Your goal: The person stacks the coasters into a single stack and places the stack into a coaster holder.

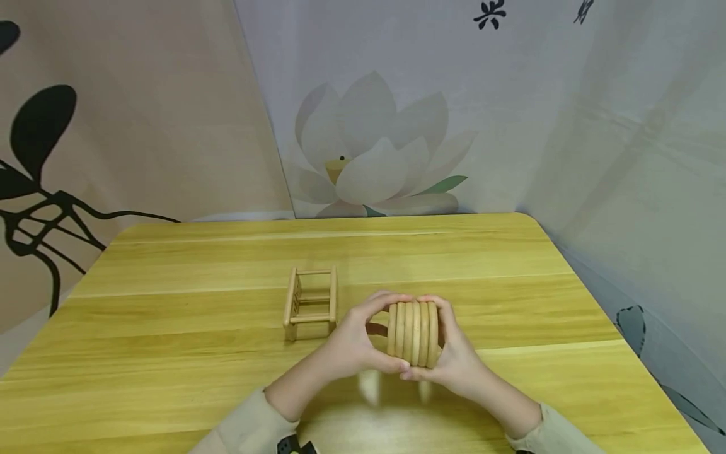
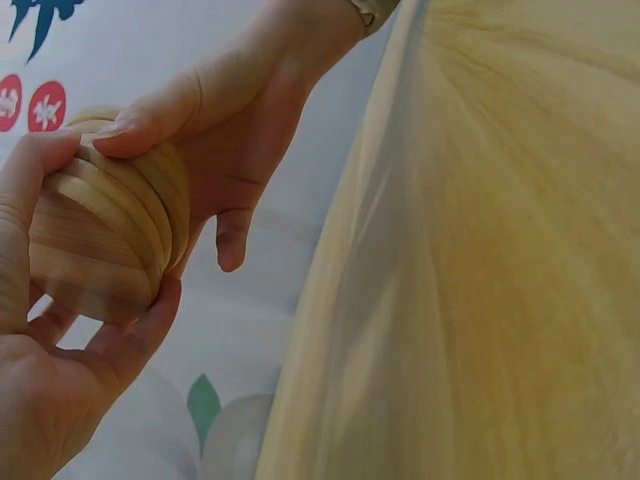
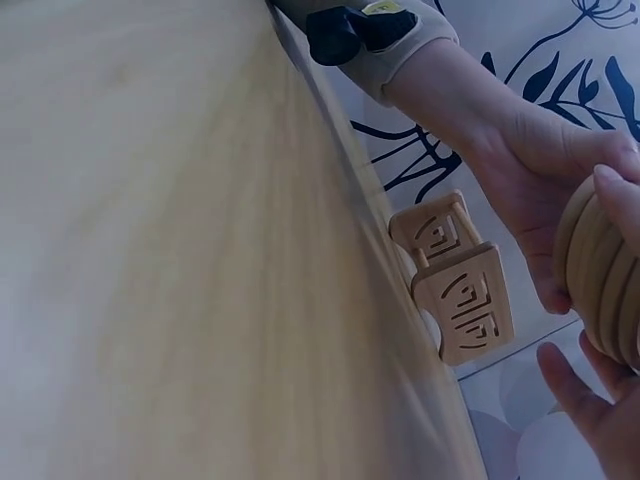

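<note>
A stack of several round wooden coasters is held on edge between both hands above the table. My left hand grips the stack's left side, thumb below and fingers over the top. On the other side my right hand grips it in the same way, and the two thumbs meet near the lower edge. In the left wrist view the flat outer face of the end coaster shows its wood grain. Left of the hands stands a small wooden rack with rods joining two end panels.
The light wooden table stretches to both sides, its far edge against a printed curtain with a lotus flower. Cut-out patterns mark the rack's end panels in the right wrist view. A black device sits at the left cuff.
</note>
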### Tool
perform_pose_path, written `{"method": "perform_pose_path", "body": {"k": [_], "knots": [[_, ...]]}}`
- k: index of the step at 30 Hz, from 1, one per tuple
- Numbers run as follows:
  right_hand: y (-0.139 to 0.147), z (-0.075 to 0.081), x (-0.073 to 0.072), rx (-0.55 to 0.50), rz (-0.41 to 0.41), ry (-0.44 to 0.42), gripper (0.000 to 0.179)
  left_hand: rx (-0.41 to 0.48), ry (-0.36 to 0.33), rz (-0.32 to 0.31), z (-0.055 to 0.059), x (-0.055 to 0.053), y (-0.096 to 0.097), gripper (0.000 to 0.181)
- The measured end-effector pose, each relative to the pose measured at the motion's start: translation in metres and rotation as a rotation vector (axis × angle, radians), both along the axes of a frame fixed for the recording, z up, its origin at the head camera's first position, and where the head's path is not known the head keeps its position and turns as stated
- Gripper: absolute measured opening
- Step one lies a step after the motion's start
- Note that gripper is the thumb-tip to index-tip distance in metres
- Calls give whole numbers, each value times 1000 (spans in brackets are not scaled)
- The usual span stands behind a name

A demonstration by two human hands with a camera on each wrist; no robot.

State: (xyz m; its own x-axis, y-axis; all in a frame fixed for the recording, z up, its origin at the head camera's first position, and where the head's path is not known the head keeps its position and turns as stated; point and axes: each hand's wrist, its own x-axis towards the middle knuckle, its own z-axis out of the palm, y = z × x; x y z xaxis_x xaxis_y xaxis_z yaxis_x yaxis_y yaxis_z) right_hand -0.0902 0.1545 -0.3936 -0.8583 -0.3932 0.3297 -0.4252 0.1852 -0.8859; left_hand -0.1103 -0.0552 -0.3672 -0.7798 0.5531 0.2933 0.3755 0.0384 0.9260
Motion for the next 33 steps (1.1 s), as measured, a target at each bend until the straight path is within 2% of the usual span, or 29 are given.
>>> {"method": "perform_pose_path", "body": {"k": [4,11,16,20,33], "knots": [[-5,4,-3,9,19,9,103,-36,22,36,0,-2,-5,87],[-16,12,-8,-12,62,-12,102,17,9,33,5,-4,-15,85],[-24,16,-14,-8,66,6,102,20,19,60,9,-6,-23,85],[-31,18,-18,-4,72,3,102,28,-1,65,13,-7,-30,87],[-52,26,-32,3,79,-15,104,-21,21,129,23,-11,-50,84]]}}
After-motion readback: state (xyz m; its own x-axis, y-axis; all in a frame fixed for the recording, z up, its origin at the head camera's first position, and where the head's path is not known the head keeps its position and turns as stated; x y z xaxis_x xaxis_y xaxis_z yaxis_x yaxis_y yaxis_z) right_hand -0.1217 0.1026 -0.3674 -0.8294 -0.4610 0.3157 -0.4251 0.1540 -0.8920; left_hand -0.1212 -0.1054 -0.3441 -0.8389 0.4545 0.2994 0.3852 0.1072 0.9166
